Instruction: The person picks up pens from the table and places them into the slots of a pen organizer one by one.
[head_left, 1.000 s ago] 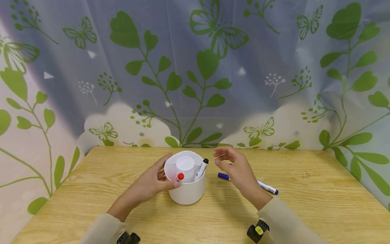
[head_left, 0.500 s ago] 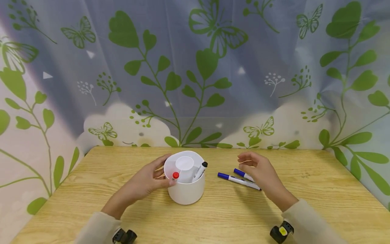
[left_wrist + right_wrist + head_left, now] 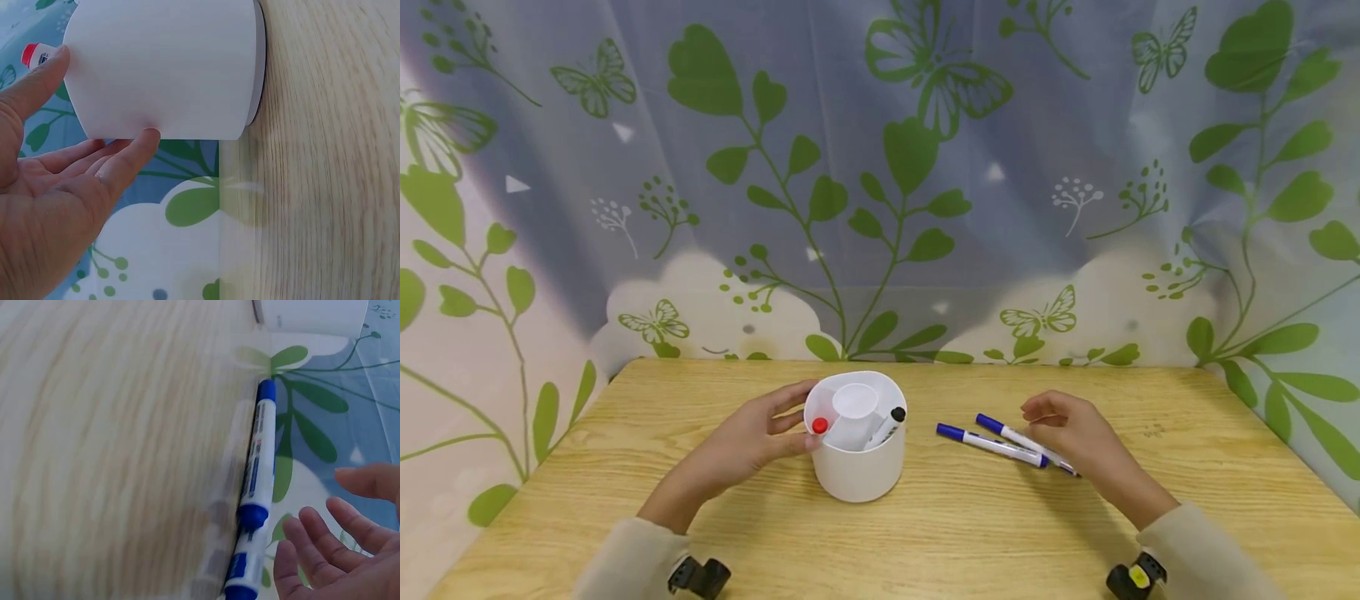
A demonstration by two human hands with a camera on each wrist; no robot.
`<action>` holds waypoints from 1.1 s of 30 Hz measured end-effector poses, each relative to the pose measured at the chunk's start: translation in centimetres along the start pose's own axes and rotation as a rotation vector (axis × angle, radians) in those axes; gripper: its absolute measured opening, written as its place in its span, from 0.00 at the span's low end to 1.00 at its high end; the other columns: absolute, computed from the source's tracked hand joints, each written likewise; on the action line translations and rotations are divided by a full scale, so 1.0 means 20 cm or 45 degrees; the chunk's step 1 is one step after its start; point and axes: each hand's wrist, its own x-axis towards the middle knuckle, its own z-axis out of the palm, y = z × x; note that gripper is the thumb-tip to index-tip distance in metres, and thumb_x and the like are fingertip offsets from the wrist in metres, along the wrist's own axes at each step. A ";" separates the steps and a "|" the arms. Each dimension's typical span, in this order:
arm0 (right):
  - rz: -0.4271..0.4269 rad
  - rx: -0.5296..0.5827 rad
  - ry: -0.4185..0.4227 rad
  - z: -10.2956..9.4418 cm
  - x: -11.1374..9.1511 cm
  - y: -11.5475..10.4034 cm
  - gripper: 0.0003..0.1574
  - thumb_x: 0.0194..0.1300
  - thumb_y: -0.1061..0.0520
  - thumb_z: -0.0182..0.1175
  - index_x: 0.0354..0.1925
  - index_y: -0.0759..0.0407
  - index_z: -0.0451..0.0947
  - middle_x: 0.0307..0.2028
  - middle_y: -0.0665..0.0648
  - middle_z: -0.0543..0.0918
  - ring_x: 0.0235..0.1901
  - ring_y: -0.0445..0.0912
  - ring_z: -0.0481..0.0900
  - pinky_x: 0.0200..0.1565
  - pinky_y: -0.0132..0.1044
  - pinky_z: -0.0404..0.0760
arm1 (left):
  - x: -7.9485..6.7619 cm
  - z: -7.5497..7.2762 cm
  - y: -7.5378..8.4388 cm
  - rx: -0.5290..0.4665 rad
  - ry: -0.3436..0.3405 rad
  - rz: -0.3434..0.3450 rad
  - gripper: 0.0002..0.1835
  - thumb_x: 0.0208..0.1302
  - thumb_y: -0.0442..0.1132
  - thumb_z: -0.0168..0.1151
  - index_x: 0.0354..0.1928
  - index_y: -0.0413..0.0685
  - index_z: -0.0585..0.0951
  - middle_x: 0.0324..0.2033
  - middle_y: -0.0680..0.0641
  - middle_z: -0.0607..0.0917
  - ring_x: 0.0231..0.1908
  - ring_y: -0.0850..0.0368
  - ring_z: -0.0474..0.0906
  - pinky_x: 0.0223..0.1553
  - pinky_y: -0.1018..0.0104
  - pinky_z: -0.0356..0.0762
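Note:
A round white pen holder [image 3: 859, 475] stands on the table, its left side gripped by my left hand [image 3: 741, 442]. The thumb is at the rim beside a red-capped marker [image 3: 820, 426], and fingertips touch the outer wall, as the left wrist view shows. A black-capped marker [image 3: 886, 427] leans in the holder's right part. Over to the right, two blue-capped markers lie on the table: a nearer one [image 3: 1000, 447] and a farther one [image 3: 1011, 433], crossing near their right ends. My right hand [image 3: 1086, 437] hovers by the farther marker, fingers loosely bent, holding nothing.
The wooden table [image 3: 880, 550] ends at the back against a curtain [image 3: 880, 208] printed with leaves and butterflies. A small black camera sits on each wrist, left camera [image 3: 700, 577] and right camera [image 3: 1137, 577].
The pen holder has turned clockwise under my left hand: the red cap moved left, the black cap toward me. My right hand has drawn away rightward, uncovering the farther blue-capped marker.

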 end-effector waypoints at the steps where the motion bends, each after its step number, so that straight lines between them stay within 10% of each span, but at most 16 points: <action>1: 0.002 -0.012 -0.004 0.00 0.00 0.01 0.22 0.73 0.60 0.63 0.61 0.69 0.76 0.57 0.68 0.83 0.55 0.58 0.83 0.53 0.51 0.84 | 0.00 0.00 0.00 -0.002 -0.003 0.004 0.46 0.71 0.43 0.70 0.82 0.37 0.56 0.81 0.34 0.57 0.78 0.32 0.59 0.68 0.52 0.76; 33: 0.110 -0.078 -0.096 -0.05 -0.01 0.15 0.13 0.60 0.70 0.68 0.45 0.70 0.80 0.36 0.58 0.81 0.35 0.47 0.75 0.31 0.34 0.76 | -0.01 -0.01 0.01 -0.013 -0.028 -0.001 0.46 0.72 0.42 0.69 0.82 0.35 0.54 0.82 0.33 0.54 0.78 0.31 0.58 0.69 0.51 0.75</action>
